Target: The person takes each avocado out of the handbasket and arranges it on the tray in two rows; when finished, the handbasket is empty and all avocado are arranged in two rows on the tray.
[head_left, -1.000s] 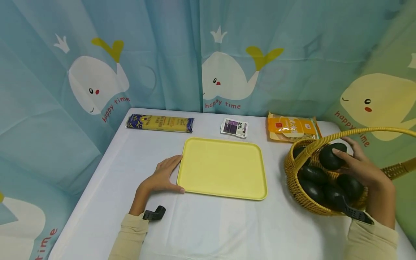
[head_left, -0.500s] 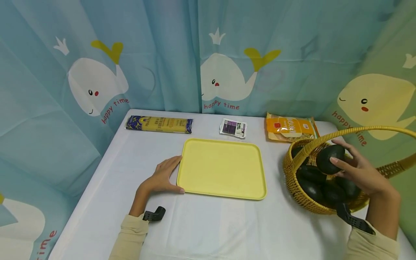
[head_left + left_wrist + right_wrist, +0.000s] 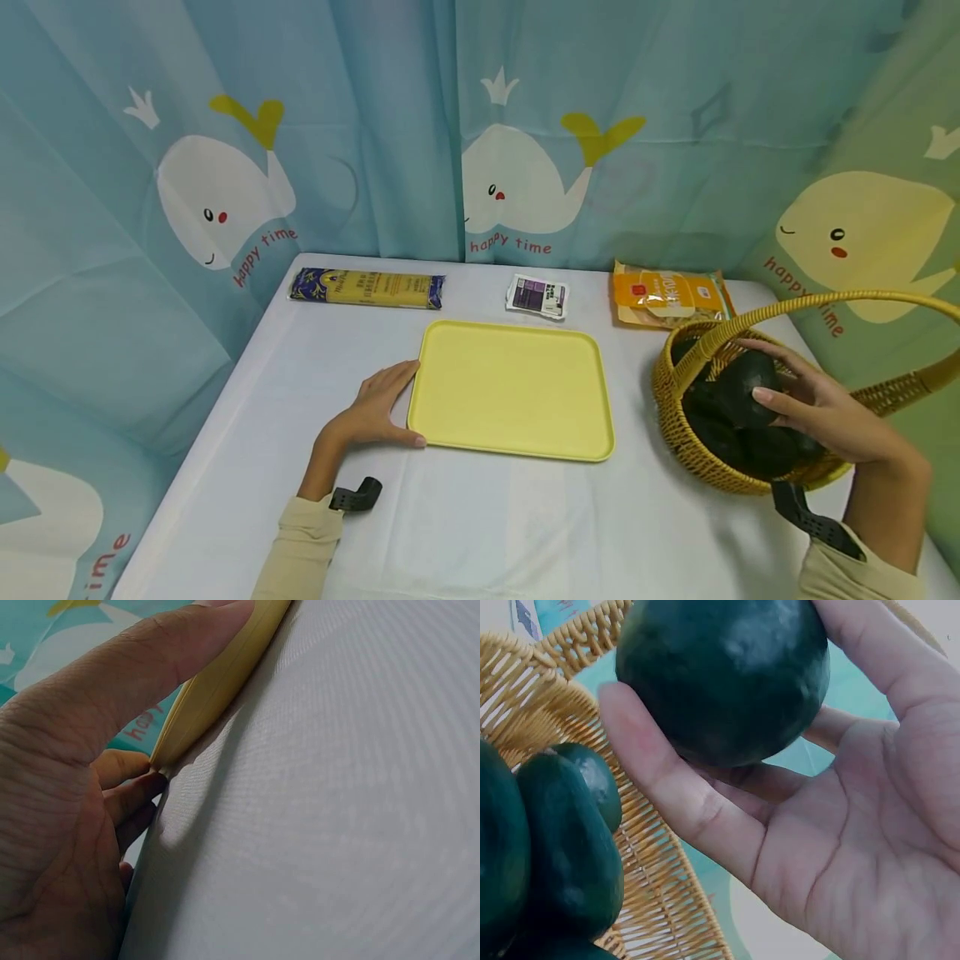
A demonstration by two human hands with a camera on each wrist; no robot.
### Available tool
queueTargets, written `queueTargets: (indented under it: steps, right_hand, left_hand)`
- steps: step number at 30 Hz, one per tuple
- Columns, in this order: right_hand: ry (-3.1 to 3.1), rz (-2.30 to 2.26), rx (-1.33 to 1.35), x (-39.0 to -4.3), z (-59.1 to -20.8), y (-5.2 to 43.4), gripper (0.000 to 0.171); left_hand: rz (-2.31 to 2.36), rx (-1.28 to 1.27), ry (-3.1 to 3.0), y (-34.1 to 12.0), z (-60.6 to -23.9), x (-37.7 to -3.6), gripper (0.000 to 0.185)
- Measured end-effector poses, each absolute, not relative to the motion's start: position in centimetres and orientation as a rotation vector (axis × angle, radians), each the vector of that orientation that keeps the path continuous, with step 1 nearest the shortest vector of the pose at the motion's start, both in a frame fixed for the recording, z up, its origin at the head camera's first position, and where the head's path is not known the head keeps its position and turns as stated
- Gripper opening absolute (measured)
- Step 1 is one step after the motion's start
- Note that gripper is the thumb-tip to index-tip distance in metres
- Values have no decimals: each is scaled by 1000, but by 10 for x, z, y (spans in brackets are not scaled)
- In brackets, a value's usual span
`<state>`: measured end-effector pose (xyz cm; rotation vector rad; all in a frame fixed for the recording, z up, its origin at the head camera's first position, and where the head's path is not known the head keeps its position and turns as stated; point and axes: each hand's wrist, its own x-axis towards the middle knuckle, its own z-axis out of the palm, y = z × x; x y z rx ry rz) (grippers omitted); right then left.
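My right hand point(image 3: 795, 396) grips a dark green avocado point(image 3: 738, 385) just above the other avocados point(image 3: 757, 446) in a woven yellow basket point(image 3: 678, 433), under its arched handle point(image 3: 817, 302). In the right wrist view the avocado point(image 3: 724, 675) sits between the thumb and fingers of that hand point(image 3: 840, 825), with more avocados point(image 3: 570, 847) below against the basket wall point(image 3: 656, 862). My left hand point(image 3: 372, 408) lies flat on the table, touching the near left corner of an empty yellow tray point(image 3: 513, 387). The left wrist view has the thumb point(image 3: 127, 682) along the tray's rim point(image 3: 225, 675).
Along the table's far edge lie a long pasta packet point(image 3: 366, 287), a small purple-and-white packet point(image 3: 537, 295) and an orange bag point(image 3: 666, 295). Whale-print curtains close in the back and both sides. The white tablecloth point(image 3: 495, 525) runs bare in front of the tray.
My right hand has carried the avocado a little down and to the left, from beside the handle to under it. The left hand and the tray have stayed put.
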<state>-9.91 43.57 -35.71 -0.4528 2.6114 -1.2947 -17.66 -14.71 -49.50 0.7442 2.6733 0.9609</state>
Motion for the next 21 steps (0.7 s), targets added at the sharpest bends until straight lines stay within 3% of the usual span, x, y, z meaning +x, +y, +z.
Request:
queueTargets:
  steps: [21]
  right_hand:
    - [2559, -1106, -677, -89, -338, 389, 65]
  left_hand:
    - [929, 734, 2671, -148, -497, -178, 127]
